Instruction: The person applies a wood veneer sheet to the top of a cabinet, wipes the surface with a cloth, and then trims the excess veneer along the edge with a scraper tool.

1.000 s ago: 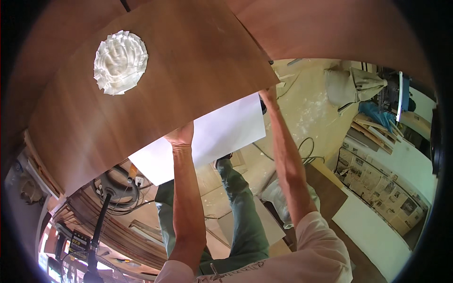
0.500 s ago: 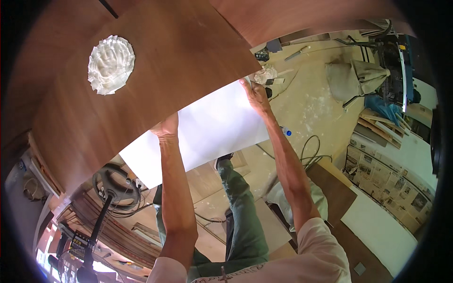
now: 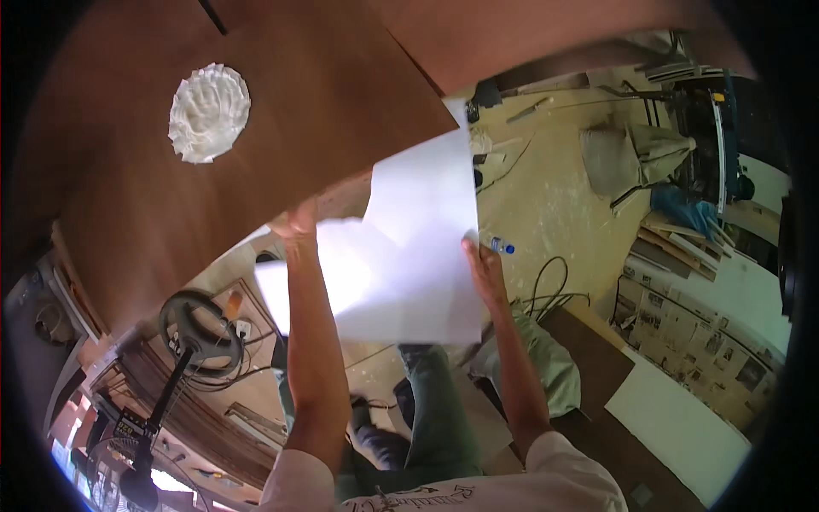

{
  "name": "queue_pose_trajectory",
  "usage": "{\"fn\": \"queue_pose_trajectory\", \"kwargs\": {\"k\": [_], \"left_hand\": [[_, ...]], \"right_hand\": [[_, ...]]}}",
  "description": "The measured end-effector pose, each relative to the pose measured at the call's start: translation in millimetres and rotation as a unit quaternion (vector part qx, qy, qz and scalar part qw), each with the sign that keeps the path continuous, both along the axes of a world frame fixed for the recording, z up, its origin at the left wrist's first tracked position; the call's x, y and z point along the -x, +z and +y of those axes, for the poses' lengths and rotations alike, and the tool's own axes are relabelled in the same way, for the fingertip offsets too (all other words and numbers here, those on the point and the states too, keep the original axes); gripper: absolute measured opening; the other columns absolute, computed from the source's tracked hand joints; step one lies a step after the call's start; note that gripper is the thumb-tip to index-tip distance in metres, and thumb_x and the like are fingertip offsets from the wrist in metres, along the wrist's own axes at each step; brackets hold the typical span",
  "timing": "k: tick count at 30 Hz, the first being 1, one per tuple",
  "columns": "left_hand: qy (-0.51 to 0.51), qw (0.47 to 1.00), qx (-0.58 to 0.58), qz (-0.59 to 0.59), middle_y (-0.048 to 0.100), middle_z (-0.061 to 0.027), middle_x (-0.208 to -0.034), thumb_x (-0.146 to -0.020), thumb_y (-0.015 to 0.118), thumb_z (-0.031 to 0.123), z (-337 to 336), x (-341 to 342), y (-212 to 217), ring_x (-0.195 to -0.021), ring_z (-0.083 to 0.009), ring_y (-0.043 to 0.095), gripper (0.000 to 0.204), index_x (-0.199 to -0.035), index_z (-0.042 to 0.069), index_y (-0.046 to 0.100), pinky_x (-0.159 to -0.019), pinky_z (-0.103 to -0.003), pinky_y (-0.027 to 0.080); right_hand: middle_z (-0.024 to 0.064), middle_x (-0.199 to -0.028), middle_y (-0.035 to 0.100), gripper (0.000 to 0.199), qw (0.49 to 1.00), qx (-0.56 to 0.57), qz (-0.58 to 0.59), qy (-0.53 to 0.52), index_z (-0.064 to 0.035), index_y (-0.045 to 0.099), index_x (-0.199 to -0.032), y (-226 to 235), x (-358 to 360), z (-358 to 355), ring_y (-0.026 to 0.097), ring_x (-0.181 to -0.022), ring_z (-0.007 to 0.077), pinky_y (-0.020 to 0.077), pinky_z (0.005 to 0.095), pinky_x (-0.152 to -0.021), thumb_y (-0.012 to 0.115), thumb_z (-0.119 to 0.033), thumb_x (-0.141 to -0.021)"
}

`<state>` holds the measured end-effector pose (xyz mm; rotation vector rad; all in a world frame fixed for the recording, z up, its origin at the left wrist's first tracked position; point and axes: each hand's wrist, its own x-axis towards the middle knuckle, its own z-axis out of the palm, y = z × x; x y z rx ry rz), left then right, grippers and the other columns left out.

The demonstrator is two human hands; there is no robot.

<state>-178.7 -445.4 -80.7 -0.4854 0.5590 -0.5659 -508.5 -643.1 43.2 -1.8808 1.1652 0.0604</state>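
Both hands hold a white sheet (image 3: 401, 264) in front of the person, above the floor and their legs. The left hand (image 3: 299, 224) grips the sheet's far left edge, right where it meets the lower edge of a large brown panel (image 3: 171, 213); the fingers are bent over the sheet, though the exact hold is partly hidden. The right hand (image 3: 483, 271) clasps the sheet's right edge, fingers curled round it. The sheet is bent, its right part rising toward the far side, its left part lying lower and nearer.

The panel fills the far left of the view and tilts above the sheet. On it, well to the left of the hands, sits a round white blob (image 3: 209, 113) with a ridged surface. A second brown panel (image 3: 546, 34) spans the far right.

Below, on the dusty floor (image 3: 554, 205), a small bottle (image 3: 502, 247) lies just right of the right hand, with black cable (image 3: 546, 290) looped near it. A grey sack (image 3: 631, 158) lies far right. At near left, a round black ring (image 3: 200, 328) rests on stacked boards.
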Motion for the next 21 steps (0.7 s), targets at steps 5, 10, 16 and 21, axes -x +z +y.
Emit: {"fn": "queue_pose_trajectory", "kwargs": {"k": [5,10,16,21], "left_hand": [[-0.048,0.975,-0.205,-0.075,0.053,-0.0129,-0.133,-0.084,0.064,0.041,-14,4,4,-0.122,-0.0298,0.049,0.059,-0.127,0.001,0.054,-0.106,-0.047,0.038],[-0.003,0.989,-0.053,-0.141,0.05,-0.011,-0.138,-0.086,0.06,0.045,-10,-1,2,-0.126,-0.0306,0.045,0.064,-0.133,0.002,0.05,-0.109,-0.05,0.033],[-0.04,0.987,-0.143,-0.068,0.044,-0.0135,-0.143,-0.086,0.06,0.042,1,-9,-4,-0.133,-0.0316,0.038,0.065,-0.136,0.002,0.046,-0.113,-0.052,0.026],[-0.073,0.994,-0.045,-0.069,0.043,-0.0138,-0.144,-0.089,0.058,0.039,-11,13,2,-0.134,-0.0337,0.037,0.061,-0.137,0.004,0.045,-0.113,-0.053,0.026]], "right_hand": [[0.0026,-0.062,0.04,0.035,0.98,0.176,-0.09,-0.031,0.0014,0.058,-0.08,-43,82,-28,0.035,-0.059,0.0119,0.0326,0.0316,-0.053,0.059,-0.03,-0.096],[0.0081,-0.065,0.047,0.052,0.969,0.167,0.06,-0.172,0.004,0.056,-0.076,19,137,-59,0.042,-0.064,0.0158,0.038,0.0375,-0.06,0.049,-0.042,-0.098],[-0.0028,-0.065,0.033,0.052,0.953,0.16,-0.079,-0.244,-0.0049,0.042,-0.07,52,128,-114,0.033,-0.062,0.0103,0.0305,0.0319,-0.055,0.047,-0.048,-0.099],[0.0042,-0.071,0.045,0.059,0.935,0.171,0.032,-0.311,0.0056,0.057,-0.085,18,183,-180,0.04,-0.069,0.0152,0.0393,0.0338,-0.066,0.041,-0.049,-0.1]]}}
